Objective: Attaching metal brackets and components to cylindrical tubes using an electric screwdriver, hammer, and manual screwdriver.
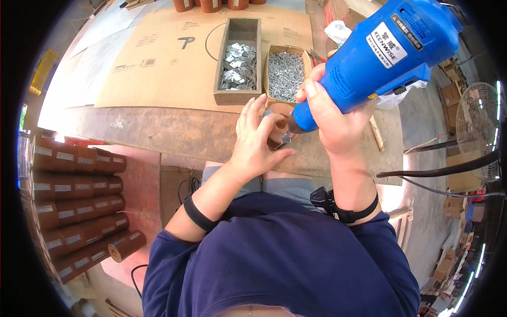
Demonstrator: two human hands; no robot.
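Note:
My right hand (pixel 338 113) grips a large blue handheld power tool (pixel 364 61) by its narrower front part. The tool slants down to the left, and its dark tapered nose ends close to a brown cylinder (pixel 282 110) on the bench. My left hand (pixel 256 134) is curled round the left side of that cylinder, thumb near me and fingers beyond. A small shiny metal piece (pixel 287 138) shows between the thumb and the nose. The cylinder is partly hidden by my fingers and the tool, so the exact contact cannot be seen.
Beyond my hands stand a long wooden box (pixel 237 96) of small metal plates and a carton (pixel 307 58) of silver fasteners, on flattened cardboard (pixel 153 68). Brown cylinders (pixel 76 187) are stacked at left. A wooden stick (pixel 376 133), a black cable (pixel 438 171) and a fan (pixel 478 121) are at right.

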